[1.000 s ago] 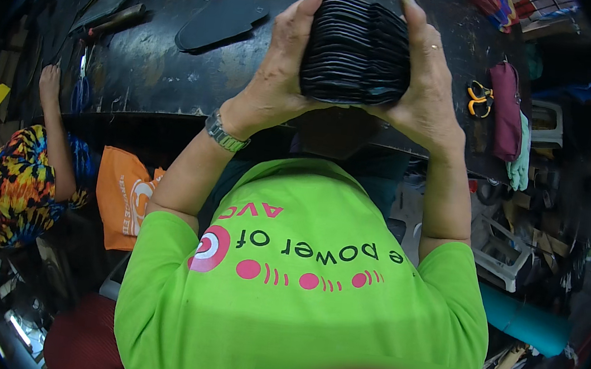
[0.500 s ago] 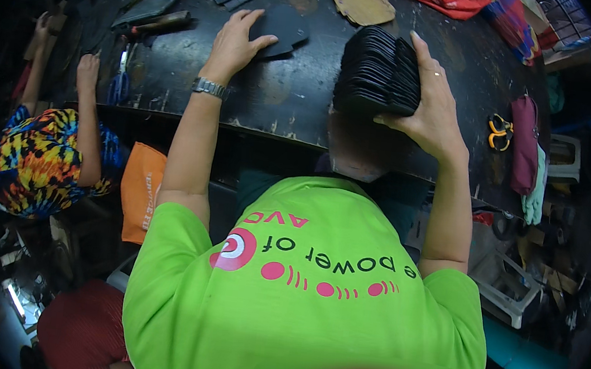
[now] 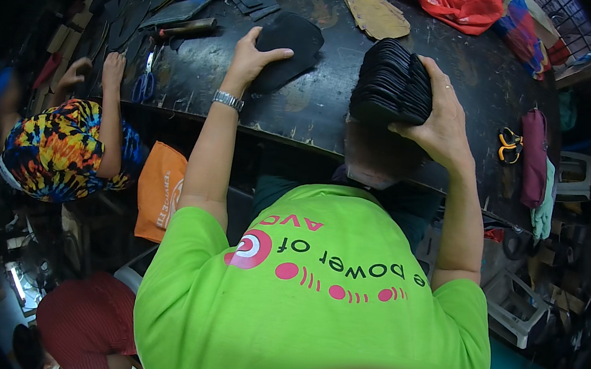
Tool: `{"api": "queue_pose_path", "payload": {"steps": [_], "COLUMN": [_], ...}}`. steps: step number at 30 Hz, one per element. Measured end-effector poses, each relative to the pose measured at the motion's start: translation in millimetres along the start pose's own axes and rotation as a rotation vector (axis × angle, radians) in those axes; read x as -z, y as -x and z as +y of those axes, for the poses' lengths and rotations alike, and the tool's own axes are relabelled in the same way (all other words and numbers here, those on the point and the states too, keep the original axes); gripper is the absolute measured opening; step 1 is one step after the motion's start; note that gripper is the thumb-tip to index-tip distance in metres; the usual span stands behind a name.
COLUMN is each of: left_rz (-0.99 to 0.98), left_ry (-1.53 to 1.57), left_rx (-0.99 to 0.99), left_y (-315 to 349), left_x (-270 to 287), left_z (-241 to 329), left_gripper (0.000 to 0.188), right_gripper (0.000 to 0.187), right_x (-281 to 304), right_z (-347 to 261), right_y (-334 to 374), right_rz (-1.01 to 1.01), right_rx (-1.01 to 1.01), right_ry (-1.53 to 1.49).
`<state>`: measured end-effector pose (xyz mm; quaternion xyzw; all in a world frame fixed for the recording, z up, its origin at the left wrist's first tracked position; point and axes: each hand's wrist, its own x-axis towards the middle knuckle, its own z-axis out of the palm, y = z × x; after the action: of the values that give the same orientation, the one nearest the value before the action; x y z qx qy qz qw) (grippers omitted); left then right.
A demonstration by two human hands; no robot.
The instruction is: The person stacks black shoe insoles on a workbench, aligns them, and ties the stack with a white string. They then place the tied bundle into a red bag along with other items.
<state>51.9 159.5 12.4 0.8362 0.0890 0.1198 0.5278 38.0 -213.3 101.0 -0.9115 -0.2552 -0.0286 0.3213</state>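
The stack of thin black pieces is at your right hand, near the front edge of the table. That hand clasps it, fingers along the stack's right side and thumb at its lower end; you can't tell from this view whether the table bears its weight. Your left hand, well apart from the right, is at the left edge of a flat black piece with rounded ends. Its thumb and forefinger spread in a V, the thumb lying over the piece; whether they pinch it cannot be told. Beyond the stack lies a tan sole-shaped piece, with a red plastic bag farther back. To your right are orange-and-black-handled snips, a maroon pouch just beside them and a pale green glove. To your left, blue-handled scissors lie near a co-worker's hand.
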Motion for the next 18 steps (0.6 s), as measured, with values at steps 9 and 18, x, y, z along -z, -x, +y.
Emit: {"api": "queue_pose_path", "payload": {"steps": [9,18], "left_rz": [-0.292,-0.060], "left_ry": [1.254,1.263], "left_rx": [0.020,0.012], "left_y": [85.5,104.7], "left_x": [-48.1,-132.7], "left_z": [61.2,100.4], "left_gripper": [0.039,0.054], "right_gripper": [0.110,0.088], "right_x": [-12.0,-72.2], "right_z": [7.6,-2.7], "right_y": [-28.1,-27.6], "right_rz": [0.279,0.404], "right_rx": [-0.272,-0.056], "right_ry": [-0.729,-0.835]}}
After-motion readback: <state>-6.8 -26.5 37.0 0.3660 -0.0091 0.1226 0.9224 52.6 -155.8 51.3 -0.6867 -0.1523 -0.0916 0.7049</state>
